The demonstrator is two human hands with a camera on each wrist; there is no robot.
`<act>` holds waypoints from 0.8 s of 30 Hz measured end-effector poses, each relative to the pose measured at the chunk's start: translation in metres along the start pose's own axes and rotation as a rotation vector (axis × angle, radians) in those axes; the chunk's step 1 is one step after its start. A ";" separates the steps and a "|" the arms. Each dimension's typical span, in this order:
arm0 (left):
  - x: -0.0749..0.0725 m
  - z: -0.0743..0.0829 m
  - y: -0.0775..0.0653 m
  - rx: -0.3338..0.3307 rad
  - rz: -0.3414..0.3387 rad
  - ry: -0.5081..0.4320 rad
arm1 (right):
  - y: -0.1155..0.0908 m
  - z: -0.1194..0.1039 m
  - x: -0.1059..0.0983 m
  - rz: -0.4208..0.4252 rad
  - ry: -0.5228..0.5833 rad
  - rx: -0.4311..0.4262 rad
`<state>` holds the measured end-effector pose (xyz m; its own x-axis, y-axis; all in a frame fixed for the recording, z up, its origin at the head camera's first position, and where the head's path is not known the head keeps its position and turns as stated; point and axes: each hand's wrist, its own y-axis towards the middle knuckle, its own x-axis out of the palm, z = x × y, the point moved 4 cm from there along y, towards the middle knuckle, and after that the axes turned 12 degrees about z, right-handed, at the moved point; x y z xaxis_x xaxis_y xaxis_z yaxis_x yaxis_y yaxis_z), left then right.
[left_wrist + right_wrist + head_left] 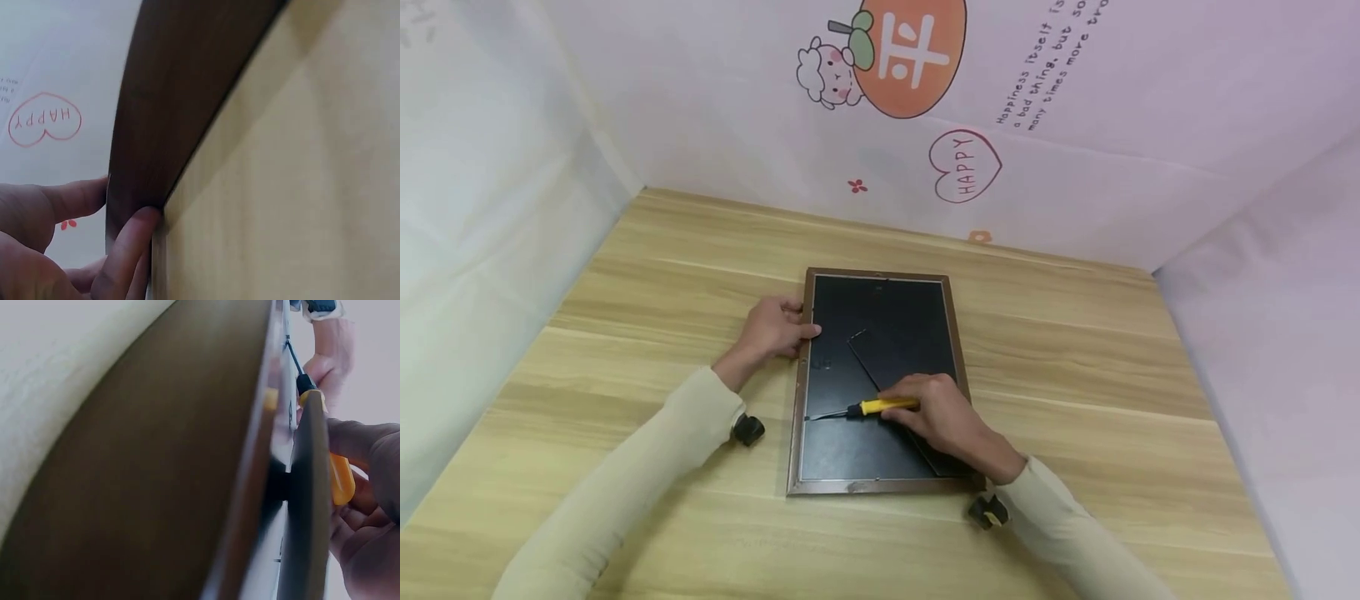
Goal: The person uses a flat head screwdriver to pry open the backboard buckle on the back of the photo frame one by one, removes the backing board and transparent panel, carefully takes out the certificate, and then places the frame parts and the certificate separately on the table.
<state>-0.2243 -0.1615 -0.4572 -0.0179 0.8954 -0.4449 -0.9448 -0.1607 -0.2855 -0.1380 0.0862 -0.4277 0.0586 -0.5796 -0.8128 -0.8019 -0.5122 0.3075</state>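
A picture frame (880,317) with a brown rim and black backing lies back side up on the table. My left hand (777,327) grips its left edge, the thumb on top of the rim and the other fingers against the side. In my right hand (940,412) is a screwdriver (880,406) with a yellow and black handle, held above the backing. Its tip meets the left inner edge of the frame, near a small metal tab. In the right wrist view, the yellow handle (341,478) shows between the fingers, beside the raised stand leg (310,506).
The wood-grain table (1075,400) surrounds the frame. White printed cloth (1075,167) rises behind the table, and plain white cloth hangs at the left and right sides. A black wrist camera (748,430) sits by the left sleeve, another (988,511) by the right.
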 end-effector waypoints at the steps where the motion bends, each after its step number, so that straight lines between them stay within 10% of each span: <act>1: 0.001 0.000 -0.002 0.015 -0.001 0.018 | 0.000 0.000 -0.001 0.002 0.001 0.001; 10: 0.004 0.001 -0.012 0.101 -0.016 0.183 | 0.000 0.001 0.002 -0.001 0.001 0.001; 24: 0.005 0.001 -0.014 0.107 0.005 0.167 | 0.003 -0.003 0.001 -0.020 -0.004 -0.017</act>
<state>-0.2118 -0.1544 -0.4549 0.0231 0.8119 -0.5834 -0.9744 -0.1122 -0.1948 -0.1382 0.0823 -0.4259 0.0717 -0.5669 -0.8207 -0.7905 -0.5341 0.2998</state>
